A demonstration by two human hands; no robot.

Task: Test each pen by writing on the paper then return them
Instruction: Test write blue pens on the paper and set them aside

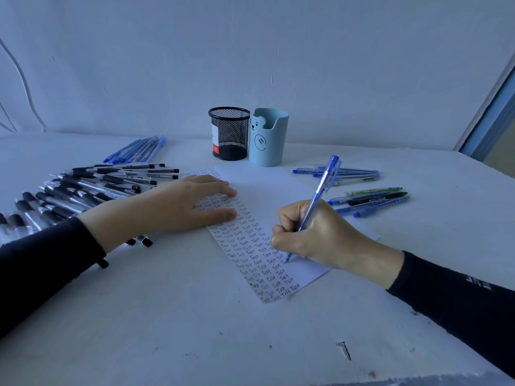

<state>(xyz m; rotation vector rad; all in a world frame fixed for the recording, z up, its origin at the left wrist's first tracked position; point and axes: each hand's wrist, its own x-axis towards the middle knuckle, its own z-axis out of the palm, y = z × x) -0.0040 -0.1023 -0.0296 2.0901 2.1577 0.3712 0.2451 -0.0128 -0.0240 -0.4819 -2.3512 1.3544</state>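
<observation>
**Pen test in progress: blue pen on the sheet, tip at the right-hand column**

The blue pen is in your right hand, fingers curled round the lower barrel, tip touching the paper at the right edge of the written block. Your left hand lies flat, fingers spread, pinning the sheet's left side. The hands are apart.

For this step:
- Write one short word with light pressure. A skip or a faint line marks a dud.
- Start in the blank strip right of the last column, so the new ink isn't confused with the old.
- Pin the sheet down; I'd expect it to slide on the table otherwise.
- Return the pen to its own group: black pens on the left, blue capped pens behind them, mixed pens on the right.

Text readable:
- Paper: "Test", repeated in rows and columns.
- Mesh cup: red-and-white label, too small to read.
- Blue cup: bear face and smiley, no words.
- Right sleeve: pale lettering, illegible.
</observation>
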